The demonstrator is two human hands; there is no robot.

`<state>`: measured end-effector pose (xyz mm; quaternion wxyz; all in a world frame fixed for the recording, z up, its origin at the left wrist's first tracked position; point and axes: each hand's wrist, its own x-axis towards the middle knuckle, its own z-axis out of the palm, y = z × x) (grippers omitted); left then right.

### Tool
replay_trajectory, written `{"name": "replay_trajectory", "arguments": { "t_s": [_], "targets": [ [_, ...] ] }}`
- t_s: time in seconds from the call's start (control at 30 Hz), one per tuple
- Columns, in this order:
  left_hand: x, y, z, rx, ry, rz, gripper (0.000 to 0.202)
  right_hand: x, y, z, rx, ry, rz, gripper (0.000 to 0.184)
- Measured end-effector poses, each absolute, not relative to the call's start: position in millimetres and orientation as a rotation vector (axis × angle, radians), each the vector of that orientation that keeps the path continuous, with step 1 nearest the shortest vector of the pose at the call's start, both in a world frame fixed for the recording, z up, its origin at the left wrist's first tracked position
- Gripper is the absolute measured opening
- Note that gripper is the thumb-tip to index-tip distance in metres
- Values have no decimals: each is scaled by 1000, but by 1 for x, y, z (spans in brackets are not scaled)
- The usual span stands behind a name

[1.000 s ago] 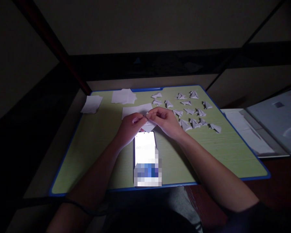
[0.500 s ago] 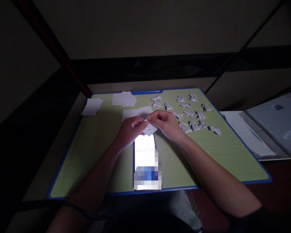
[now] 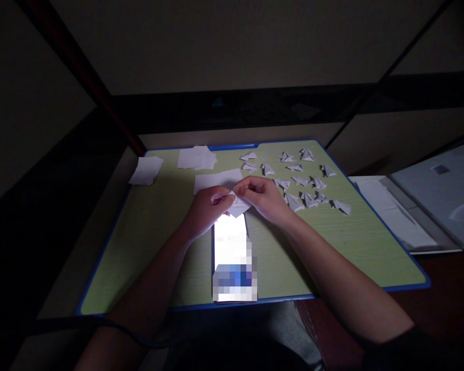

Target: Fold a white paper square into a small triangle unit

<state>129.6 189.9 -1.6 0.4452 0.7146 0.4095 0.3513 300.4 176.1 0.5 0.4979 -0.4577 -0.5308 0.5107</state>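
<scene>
A small folded piece of white paper (image 3: 239,207) is pinched between both hands, above the far end of a lit phone (image 3: 232,247). My left hand (image 3: 209,207) grips its left side, thumb on top. From the right, my right hand (image 3: 265,197) closes thumb and fingers on its upper edge; the fingertips meet near the paper's top. Part of the paper is hidden by the fingers. Just behind the hands lies a flat white sheet (image 3: 216,179), partly covered by them. Several folded paper pieces (image 3: 300,181) are spread out right of my right hand.
A stack of white paper (image 3: 147,170) lies at the table's far left corner, with more loose sheets (image 3: 196,157) at the back edge. The green table (image 3: 147,247) has a blue rim. Beyond its right side are papers (image 3: 394,211) and a grey, flat-surfaced object (image 3: 444,185).
Almost nothing differs. Both hands keep their pinch on the folded paper, with only a very slight shift of the fingers and of the whole view.
</scene>
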Motion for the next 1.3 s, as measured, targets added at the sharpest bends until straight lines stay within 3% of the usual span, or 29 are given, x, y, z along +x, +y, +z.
{"name": "replay_trajectory", "arguments": {
  "t_s": [0.83, 1.07, 1.2, 1.3],
  "targets": [
    [131, 190, -3, 1736, 975, 894, 22, 304, 177, -4, -1145, -1278, 1276, 21],
    [131, 196, -9, 1604, 1114, 1020, 16, 309, 158, 10, -1184, -1470, 939, 20],
    [131, 199, -15, 1610, 1220, 1079, 20, 316, 104, 9, -1355, -1762, 628, 45],
    [132, 198, -16, 1638, 1244, 1061, 21, 314, 66, -5, -1434, -1983, 635, 64]
  ]
}}
